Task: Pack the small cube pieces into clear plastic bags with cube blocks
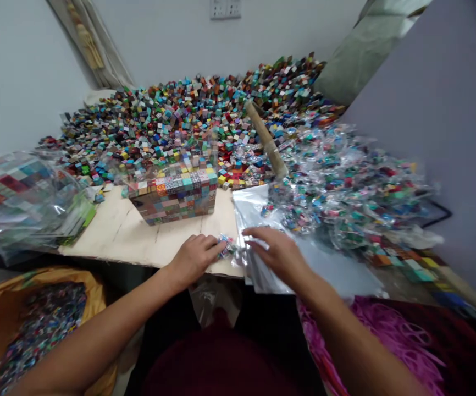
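My left hand [197,256] is closed at the front of a pale board [110,231], its thumb and fingertips on a small clear packet [227,247] with colourful bits inside. To the packet's right, my right hand [279,256] hovers over a stack of clear plastic bags [324,269]. Its thumb and forefinger are apart, close to the packet's edge; motion blurs them a little. Behind my left hand a box-shaped block of patterned cubes [176,195] stands on the board, with clear plastic around its upper part.
Loose coloured cubes [172,118] are heaped along the wall, with a wooden stick [266,140] lying across them. Filled clear packets [345,181] pile up at right. A large bagged cube block [11,192] stands left, above a yellow sack [93,308]. Pink strips [386,346] lie lower right.
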The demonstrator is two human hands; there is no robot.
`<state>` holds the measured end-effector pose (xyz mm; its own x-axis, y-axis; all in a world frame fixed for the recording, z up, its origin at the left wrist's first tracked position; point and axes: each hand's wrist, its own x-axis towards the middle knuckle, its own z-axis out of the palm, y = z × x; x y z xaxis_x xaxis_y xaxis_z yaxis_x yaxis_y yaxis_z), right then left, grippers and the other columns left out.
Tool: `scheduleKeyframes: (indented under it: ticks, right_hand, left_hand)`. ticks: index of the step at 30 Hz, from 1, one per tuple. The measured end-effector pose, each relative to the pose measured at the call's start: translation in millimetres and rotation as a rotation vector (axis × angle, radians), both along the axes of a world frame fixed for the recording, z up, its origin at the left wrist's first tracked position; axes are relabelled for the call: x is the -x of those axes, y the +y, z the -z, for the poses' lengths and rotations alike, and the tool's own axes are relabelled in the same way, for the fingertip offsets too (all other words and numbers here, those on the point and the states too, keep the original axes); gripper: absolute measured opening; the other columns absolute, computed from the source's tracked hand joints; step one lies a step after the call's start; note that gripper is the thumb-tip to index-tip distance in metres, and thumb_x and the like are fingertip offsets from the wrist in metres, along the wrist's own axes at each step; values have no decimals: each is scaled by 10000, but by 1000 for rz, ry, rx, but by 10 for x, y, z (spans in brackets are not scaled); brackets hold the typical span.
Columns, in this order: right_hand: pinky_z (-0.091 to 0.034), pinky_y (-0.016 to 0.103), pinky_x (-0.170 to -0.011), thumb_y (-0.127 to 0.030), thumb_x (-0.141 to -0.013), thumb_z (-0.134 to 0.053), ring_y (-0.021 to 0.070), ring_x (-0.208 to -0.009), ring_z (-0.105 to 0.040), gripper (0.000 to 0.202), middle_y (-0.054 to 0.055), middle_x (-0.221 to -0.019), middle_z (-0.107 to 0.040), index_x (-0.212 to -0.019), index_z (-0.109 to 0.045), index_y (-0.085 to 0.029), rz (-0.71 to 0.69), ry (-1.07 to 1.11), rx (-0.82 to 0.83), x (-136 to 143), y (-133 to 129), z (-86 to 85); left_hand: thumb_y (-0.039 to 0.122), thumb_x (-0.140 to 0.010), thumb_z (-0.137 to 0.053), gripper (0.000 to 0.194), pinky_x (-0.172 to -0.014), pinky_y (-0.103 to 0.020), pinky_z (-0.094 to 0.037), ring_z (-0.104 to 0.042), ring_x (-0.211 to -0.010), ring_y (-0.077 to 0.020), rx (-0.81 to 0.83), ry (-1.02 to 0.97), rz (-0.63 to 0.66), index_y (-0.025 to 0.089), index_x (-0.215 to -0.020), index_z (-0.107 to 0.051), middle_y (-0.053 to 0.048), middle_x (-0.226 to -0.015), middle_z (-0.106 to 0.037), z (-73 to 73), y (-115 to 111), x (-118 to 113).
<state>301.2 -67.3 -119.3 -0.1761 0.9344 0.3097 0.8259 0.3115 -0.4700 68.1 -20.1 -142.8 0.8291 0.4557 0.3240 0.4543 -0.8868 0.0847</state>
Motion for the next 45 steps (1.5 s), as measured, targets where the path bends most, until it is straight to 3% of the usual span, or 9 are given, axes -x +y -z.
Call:
scheduleKeyframes:
  ticks: [3,7,14,21,28,33,39,42,45]
  right_hand:
    - [-460,360,-746,-186,-800,-594,266,-866,-649,246,95,-988,-708,-1037,-659,-202,148,-322,59,-327,137,-78]
    - [-421,327,-685,-116,-754,-595,260,-804,-639,274,86,-886,-713,-1008,-670,-187,131,-520,167,-357,235,-56]
    - [-407,259,-674,-131,-793,-548,183,-779,-603,182,30,-853,-678,-933,-626,-217,-43,-219,114,120,204,37]
    - [-457,269,-673,-99,-785,-531,181,-762,-622,165,28,-826,-667,-877,-615,-207,-46,11,170,150,197,149]
    - [-498,273,-704,-72,-784,-528,181,-801,-643,245,34,-894,-677,-968,-601,-218,40,71,171,224,125,93]
    - [-502,243,-712,-123,-809,-551,150,-783,-662,414,21,-976,-705,-1210,-505,-211,90,129,156,-29,67,-38]
    - [-420,271,-615,-189,-753,-604,204,-740,-632,179,49,-858,-682,-918,-669,-220,376,-349,171,-635,-28,-7]
    - [-386,249,-578,-137,-712,-577,167,-649,-593,228,26,-782,-656,-915,-650,-212,357,-317,196,-601,-3,32]
    - [-409,250,-605,-150,-718,-558,151,-650,-580,204,28,-819,-642,-908,-616,-197,297,-55,144,-321,45,-53]
  left_hand:
    - [227,-940,-423,319,-750,-327,-488,-600,-891,-183,-27,5,51,178,-1243,-510,-127,-1210,-597,-15,26,7]
    - [191,-936,-407,357,-731,-331,-488,-595,-856,-179,-25,40,77,165,-1285,-477,-127,-1260,-585,-32,36,10]
    - [164,-925,-422,343,-745,-316,-497,-585,-869,-178,-4,119,81,184,-1263,-482,-106,-1256,-585,-110,39,-20]
    - [243,-924,-464,273,-753,-284,-499,-611,-916,-180,35,147,190,184,-1182,-530,-86,-1124,-641,-201,200,-47]
    - [347,-886,-538,326,-724,-309,-493,-597,-818,-170,30,188,368,211,-1182,-527,-119,-1401,-477,-221,412,-82]
    - [362,-887,-532,342,-765,-330,-480,-596,-876,-203,106,177,375,194,-1185,-531,-124,-1344,-532,-210,437,-104]
    - [403,-914,-467,375,-796,-322,-459,-581,-891,-196,156,209,309,210,-1233,-509,-106,-1373,-503,-174,362,-100]
    - [404,-918,-451,386,-791,-328,-460,-566,-862,-197,134,190,267,188,-1233,-511,-114,-1372,-500,-115,292,-104]
    - [410,-924,-432,390,-782,-329,-463,-550,-849,-193,127,135,234,185,-1234,-506,-115,-1367,-499,-62,236,-107]
